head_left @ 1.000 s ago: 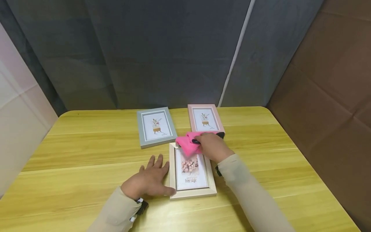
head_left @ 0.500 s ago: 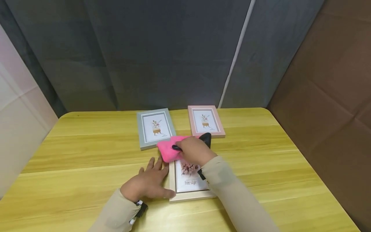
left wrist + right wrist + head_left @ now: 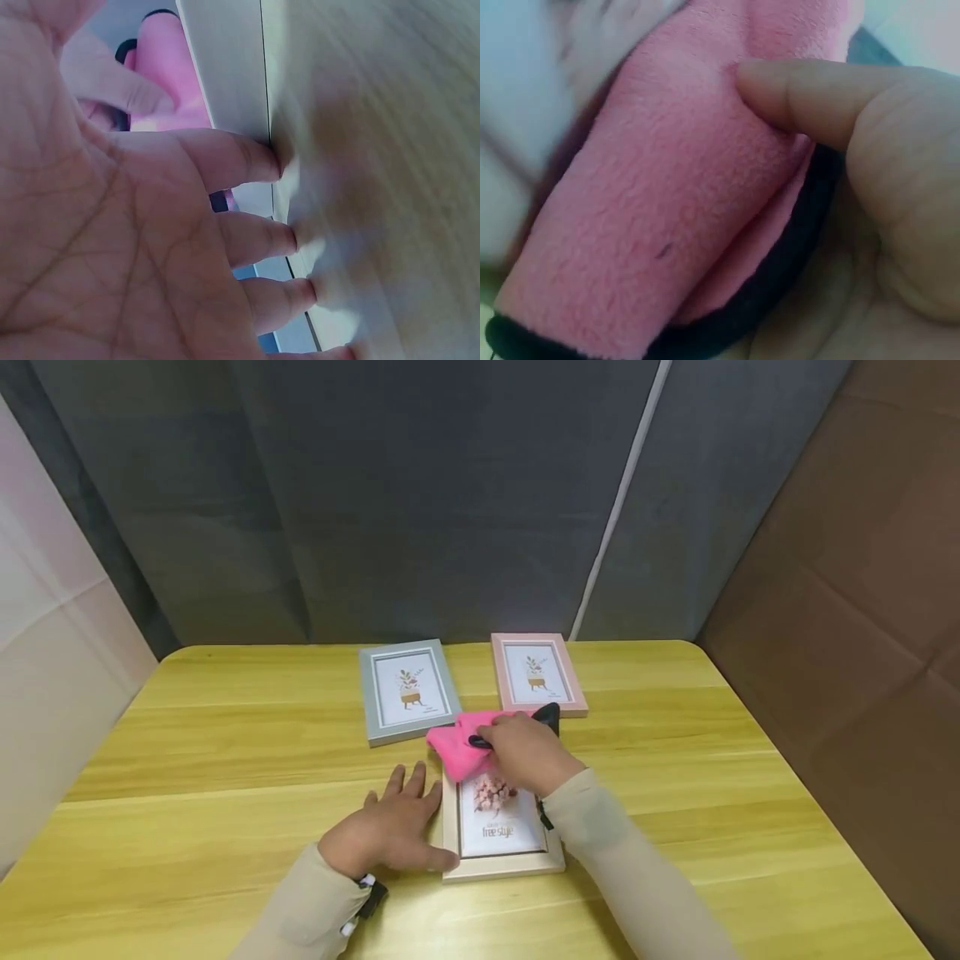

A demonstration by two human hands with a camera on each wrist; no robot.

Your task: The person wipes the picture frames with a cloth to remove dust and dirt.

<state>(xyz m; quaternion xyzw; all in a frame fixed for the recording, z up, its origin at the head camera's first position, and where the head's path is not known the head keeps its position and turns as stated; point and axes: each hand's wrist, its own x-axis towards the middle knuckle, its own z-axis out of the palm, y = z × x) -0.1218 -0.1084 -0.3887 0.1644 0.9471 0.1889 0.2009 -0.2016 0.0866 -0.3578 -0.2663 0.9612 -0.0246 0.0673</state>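
A cream picture frame [image 3: 504, 866] with a flower print marked "free style" lies face up on the table. My right hand [image 3: 532, 753] grips a folded pink cloth [image 3: 459, 752] with black edging, over the top part of this frame. In the right wrist view the thumb presses into the fuzzy pink cloth [image 3: 652, 172]. My left hand [image 3: 390, 831] lies spread at the frame's left side, its thumb on the lower left corner. Seen from the left wrist, its fingertips rest on the wooden surface, close along the frame's side [image 3: 225, 60].
Behind the cream frame lie a grey-blue picture frame [image 3: 377, 702] and a pink picture frame [image 3: 500, 670], both with plant prints. The wooden table [image 3: 225, 760] ends at a dark curtain [image 3: 420, 510], with a brown cloth wall [image 3: 847, 593] on the right.
My right hand has swept the pink cloth left across the cream frame's top, then slightly back to the right. The left hand has stayed in place.
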